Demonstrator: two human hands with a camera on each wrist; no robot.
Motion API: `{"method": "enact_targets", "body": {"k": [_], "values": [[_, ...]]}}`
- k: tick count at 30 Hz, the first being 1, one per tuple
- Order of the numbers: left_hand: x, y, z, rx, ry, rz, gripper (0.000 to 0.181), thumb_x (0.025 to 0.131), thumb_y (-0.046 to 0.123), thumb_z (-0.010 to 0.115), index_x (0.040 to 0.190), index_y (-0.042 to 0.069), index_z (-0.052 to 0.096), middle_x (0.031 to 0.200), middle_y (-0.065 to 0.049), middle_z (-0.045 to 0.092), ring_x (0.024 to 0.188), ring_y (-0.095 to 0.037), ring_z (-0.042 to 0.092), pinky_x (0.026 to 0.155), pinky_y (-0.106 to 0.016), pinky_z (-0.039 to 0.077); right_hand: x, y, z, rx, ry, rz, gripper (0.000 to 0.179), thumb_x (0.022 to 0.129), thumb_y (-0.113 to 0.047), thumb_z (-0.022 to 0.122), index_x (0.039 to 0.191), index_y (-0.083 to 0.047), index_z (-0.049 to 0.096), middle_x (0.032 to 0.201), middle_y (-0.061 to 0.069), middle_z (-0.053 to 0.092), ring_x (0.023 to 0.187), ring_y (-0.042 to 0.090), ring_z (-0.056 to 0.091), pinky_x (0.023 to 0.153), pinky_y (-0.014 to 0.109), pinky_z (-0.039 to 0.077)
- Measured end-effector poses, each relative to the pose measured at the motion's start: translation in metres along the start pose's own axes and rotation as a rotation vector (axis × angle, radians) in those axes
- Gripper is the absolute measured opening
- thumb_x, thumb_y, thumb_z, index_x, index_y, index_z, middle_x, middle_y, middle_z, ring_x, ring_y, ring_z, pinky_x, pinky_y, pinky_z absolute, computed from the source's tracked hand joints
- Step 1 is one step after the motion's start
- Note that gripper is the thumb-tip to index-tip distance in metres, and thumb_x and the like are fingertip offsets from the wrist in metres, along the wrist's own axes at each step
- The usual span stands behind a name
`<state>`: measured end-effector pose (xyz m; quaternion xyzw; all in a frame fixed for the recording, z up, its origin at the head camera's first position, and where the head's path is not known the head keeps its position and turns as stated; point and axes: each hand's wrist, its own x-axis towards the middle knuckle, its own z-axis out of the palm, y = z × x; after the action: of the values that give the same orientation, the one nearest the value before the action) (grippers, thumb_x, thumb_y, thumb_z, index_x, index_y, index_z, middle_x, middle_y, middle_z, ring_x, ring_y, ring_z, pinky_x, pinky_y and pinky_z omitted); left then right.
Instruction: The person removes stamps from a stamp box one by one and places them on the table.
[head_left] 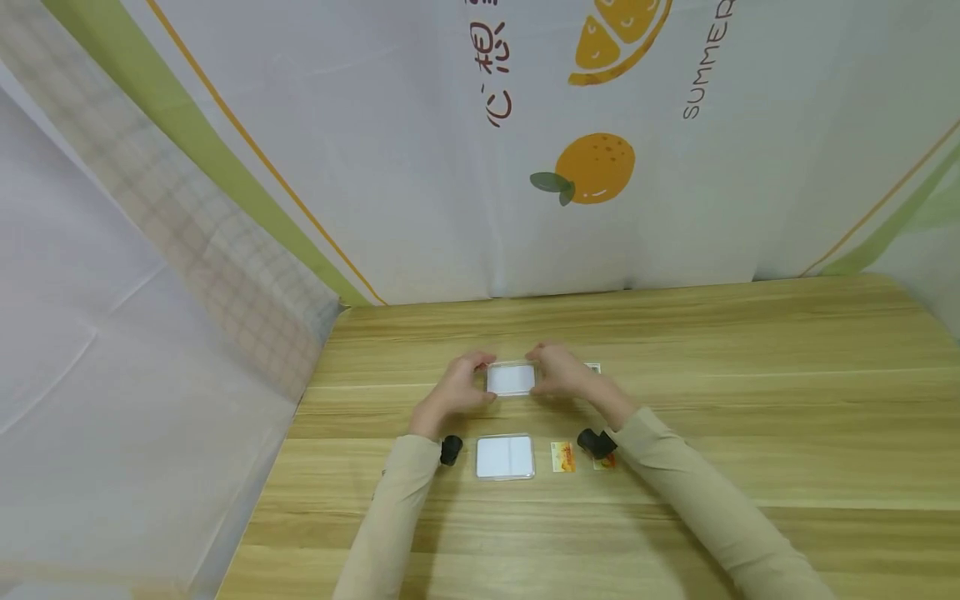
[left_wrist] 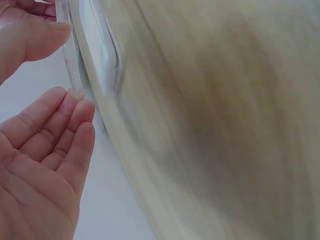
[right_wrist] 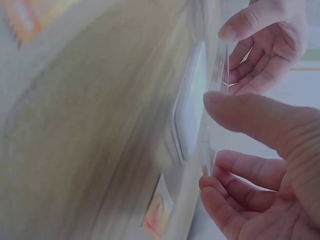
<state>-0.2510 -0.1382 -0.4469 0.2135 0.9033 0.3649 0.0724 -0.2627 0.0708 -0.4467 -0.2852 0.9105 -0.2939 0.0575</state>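
Note:
A clear, flat plastic lid (left_wrist: 72, 65) is held between my two hands, raised above a clear case with a white insert (head_left: 512, 381). My left hand (head_left: 459, 387) pinches its left end, thumb on the near side and fingertips on the far edge. At the other end, my right hand (head_left: 561, 372) grips it the same way. From the right wrist the lid (right_wrist: 206, 145) appears nearly edge-on, apart from the white case (right_wrist: 189, 105) on the table. A second clear case with a white inside (head_left: 505, 457) lies nearer me.
An orange-and-yellow stamp (head_left: 562, 457) lies right of the nearer case. Another stamp (head_left: 603, 462) is partly covered by the black wrist camera (head_left: 596, 442). Behind my right hand a third small stamp (head_left: 593, 367) peeks out. A printed white curtain (head_left: 420, 208) hangs behind the wooden table (head_left: 750, 400).

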Motion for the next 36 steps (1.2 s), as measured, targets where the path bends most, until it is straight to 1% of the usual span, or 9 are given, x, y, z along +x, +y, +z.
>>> {"method": "enact_targets", "body": {"k": [2,5,10,13,20,26,30,35,36], "values": [[-0.0003,-0.0021,0.0001,-0.003,0.006,-0.007,0.057,0.070,-0.006,0.073,0.123,-0.010,0.052,0.122,-0.021,0.055,0.110,-0.033,0.052,0.097,-0.040,0.043,0.0016,-0.0005,0.0021,0.013,-0.005,0.005,0.047,0.067,-0.003,0.077,0.109,0.011,0.062,0.107,0.022,0.060,0.091,0.029,0.056,0.077,0.036,0.051],[-0.0006,-0.0047,-0.0001,-0.001,0.012,0.002,0.056,0.069,-0.007,0.073,0.122,-0.010,0.053,0.120,-0.021,0.056,0.108,-0.033,0.053,0.095,-0.041,0.044,0.0031,-0.0005,0.0048,0.008,-0.008,0.001,0.043,0.067,-0.003,0.076,0.107,0.009,0.063,0.105,0.020,0.060,0.086,0.025,0.055,0.072,0.032,0.051],[-0.0006,-0.0053,-0.0024,0.013,-0.009,-0.010,0.056,0.070,-0.006,0.073,0.122,-0.009,0.053,0.119,-0.019,0.056,0.109,-0.033,0.052,0.095,-0.042,0.043,0.0046,-0.0002,0.0067,-0.002,-0.010,-0.015,0.040,0.069,-0.003,0.077,0.106,0.008,0.064,0.105,0.020,0.060,0.088,0.026,0.055,0.072,0.032,0.051],[-0.0001,-0.0051,-0.0033,0.025,-0.027,-0.021,0.056,0.071,-0.005,0.073,0.123,-0.008,0.053,0.119,-0.018,0.056,0.110,-0.032,0.051,0.096,-0.042,0.042,0.0047,-0.0003,0.0077,0.002,-0.017,-0.008,0.039,0.070,-0.003,0.077,0.105,0.008,0.063,0.105,0.019,0.059,0.089,0.026,0.055,0.073,0.032,0.051],[0.0020,-0.0077,-0.0033,0.044,-0.031,-0.007,0.055,0.070,-0.005,0.073,0.121,-0.009,0.054,0.118,-0.020,0.056,0.110,-0.032,0.051,0.097,-0.041,0.041,0.0071,0.0010,0.0100,0.009,-0.010,-0.013,0.036,0.069,-0.003,0.078,0.101,0.008,0.064,0.100,0.019,0.060,0.085,0.026,0.054,0.069,0.030,0.051],[0.0047,-0.0100,-0.0040,0.049,-0.047,-0.033,0.056,0.071,-0.004,0.073,0.123,-0.008,0.053,0.120,-0.019,0.055,0.112,-0.031,0.050,0.098,-0.040,0.041,0.0083,-0.0005,0.0103,0.001,-0.005,-0.005,0.036,0.070,-0.003,0.079,0.100,0.009,0.064,0.098,0.018,0.060,0.086,0.025,0.054,0.070,0.031,0.051],[0.0059,-0.0106,-0.0042,0.060,-0.051,-0.033,0.056,0.070,-0.003,0.073,0.122,-0.007,0.053,0.119,-0.018,0.055,0.110,-0.031,0.050,0.097,-0.040,0.041,0.0089,-0.0012,0.0098,-0.015,-0.014,-0.005,0.036,0.070,-0.004,0.079,0.100,0.009,0.064,0.098,0.018,0.060,0.085,0.025,0.055,0.070,0.031,0.051],[0.0057,-0.0098,-0.0047,0.069,-0.049,-0.025,0.056,0.069,-0.004,0.074,0.121,-0.008,0.054,0.117,-0.019,0.056,0.109,-0.032,0.051,0.097,-0.040,0.042,0.0097,-0.0039,0.0093,-0.046,-0.023,0.008,0.043,0.070,-0.006,0.079,0.107,0.009,0.062,0.101,0.019,0.060,0.087,0.026,0.056,0.074,0.034,0.051],[0.0054,-0.0096,-0.0048,0.071,-0.048,-0.023,0.056,0.069,-0.004,0.074,0.121,-0.008,0.054,0.117,-0.019,0.056,0.109,-0.032,0.051,0.097,-0.041,0.042,0.0096,-0.0048,0.0090,-0.050,-0.025,0.016,0.046,0.070,-0.006,0.079,0.110,0.010,0.061,0.104,0.020,0.060,0.090,0.028,0.056,0.077,0.035,0.051]]}}
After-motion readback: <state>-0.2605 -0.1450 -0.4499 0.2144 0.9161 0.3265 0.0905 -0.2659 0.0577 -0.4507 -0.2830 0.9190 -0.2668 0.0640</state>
